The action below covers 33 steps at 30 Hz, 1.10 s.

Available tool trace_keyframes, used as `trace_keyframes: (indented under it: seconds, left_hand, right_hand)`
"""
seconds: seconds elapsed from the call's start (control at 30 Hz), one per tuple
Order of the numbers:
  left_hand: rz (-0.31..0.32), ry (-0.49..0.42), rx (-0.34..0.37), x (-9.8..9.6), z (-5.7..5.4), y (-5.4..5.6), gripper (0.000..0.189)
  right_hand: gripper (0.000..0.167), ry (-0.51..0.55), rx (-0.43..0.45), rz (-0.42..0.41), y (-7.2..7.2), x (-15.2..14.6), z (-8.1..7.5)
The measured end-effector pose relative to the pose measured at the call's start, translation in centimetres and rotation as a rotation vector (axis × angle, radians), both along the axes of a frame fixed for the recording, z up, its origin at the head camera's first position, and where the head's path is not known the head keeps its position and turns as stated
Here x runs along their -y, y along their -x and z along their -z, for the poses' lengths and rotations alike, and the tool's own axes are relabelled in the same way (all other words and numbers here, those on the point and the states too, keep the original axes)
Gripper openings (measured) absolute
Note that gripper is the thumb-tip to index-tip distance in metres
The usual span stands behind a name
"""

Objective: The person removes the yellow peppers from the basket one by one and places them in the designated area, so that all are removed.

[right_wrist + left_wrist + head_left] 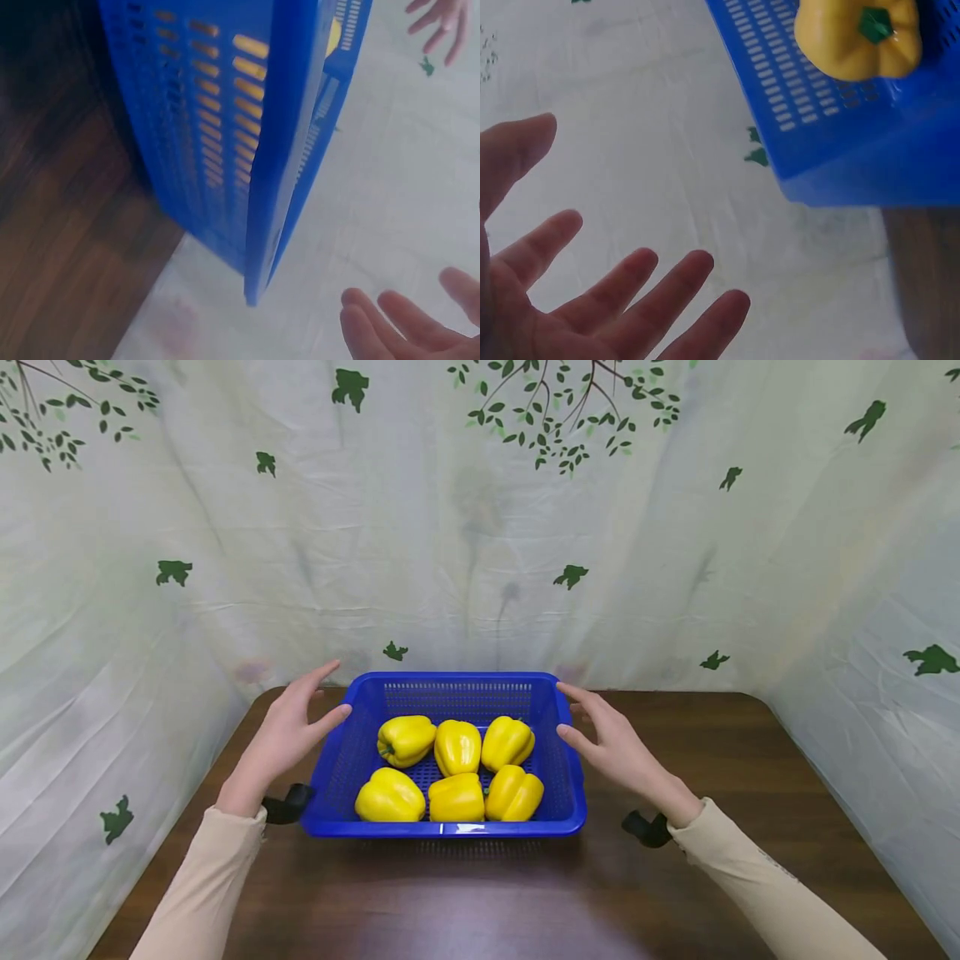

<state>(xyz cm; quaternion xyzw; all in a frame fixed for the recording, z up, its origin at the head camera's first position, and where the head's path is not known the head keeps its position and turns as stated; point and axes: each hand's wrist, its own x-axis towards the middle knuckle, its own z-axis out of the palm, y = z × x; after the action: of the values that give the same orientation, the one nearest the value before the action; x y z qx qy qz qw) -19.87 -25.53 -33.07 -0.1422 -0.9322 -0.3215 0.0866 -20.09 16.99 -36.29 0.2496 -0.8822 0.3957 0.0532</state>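
A blue plastic basket (442, 830) with perforated walls sits on the table, holding several yellow bell peppers (457, 747) in two rows. My left hand (288, 731) is beside the basket's left rim, fingers extended and spread, with nothing in it. On the opposite side my right hand (611, 739) has its fingers extended toward the right rim, fingertips right at it in the head view. In the left wrist view, one bell pepper (859, 37) shows its green stem end inside the basket. Through the slots of the basket wall (202, 112), yellow shows in the right wrist view.
The dark brown wooden table (712, 760) extends to both sides and in front of the basket. A white curtain (480, 527) with green leaf prints hangs behind and along both sides. Black wrist mounts (647, 829) sit under both wrists.
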Motion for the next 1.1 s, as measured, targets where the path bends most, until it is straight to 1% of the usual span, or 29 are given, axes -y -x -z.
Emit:
trace_keyframes:
  seconds: [0.07, 0.17, 0.37, 0.43, 0.67, 0.77, 0.87, 0.97, 1.1]
  left_hand:
    - [0.000, -0.019, 0.027, 0.9, 0.3, 0.0, 0.067]
    - [0.012, -0.056, 0.086, 2.0, 0.8, 0.0, 0.068]
    - [0.056, -0.113, 0.207, 3.7, 2.2, 0.4, 0.069]
    - [0.084, -0.141, 0.241, 4.1, 2.9, 0.6, 0.068]
    - [0.206, -0.307, 0.365, 5.0, 5.9, 1.7, 0.066]
    - [0.212, -0.346, 0.406, 5.2, 7.0, 2.0, 0.064]
    - [0.189, -0.352, 0.435, 5.2, 7.8, 2.0, 0.064]
    - [0.180, -0.371, 0.456, 5.0, 8.4, 2.0, 0.064]
    - [0.183, -0.428, 0.482, 4.8, 9.0, 2.2, 0.063]
  right_hand:
    - [0.059, 0.021, 0.021, -0.018, 0.0, 0.3, 0.0]
    - [0.058, 0.037, 0.051, -0.044, 0.0, 0.8, 0.3]
    - [0.057, 0.045, 0.110, -0.068, 0.3, 1.7, 0.6]
    - [0.057, 0.043, 0.119, -0.074, 0.4, 2.1, 0.6]
    - [0.058, 0.053, 0.183, -0.093, 0.8, 3.0, 0.7]
    - [0.057, 0.052, 0.208, -0.095, 1.2, 3.2, 0.8]
    - [0.056, 0.050, 0.233, -0.094, 1.5, 3.4, 0.9]
    - [0.055, 0.055, 0.265, -0.092, 1.7, 3.6, 0.9]
    - [0.056, 0.062, 0.317, -0.088, 2.1, 3.8, 0.8]
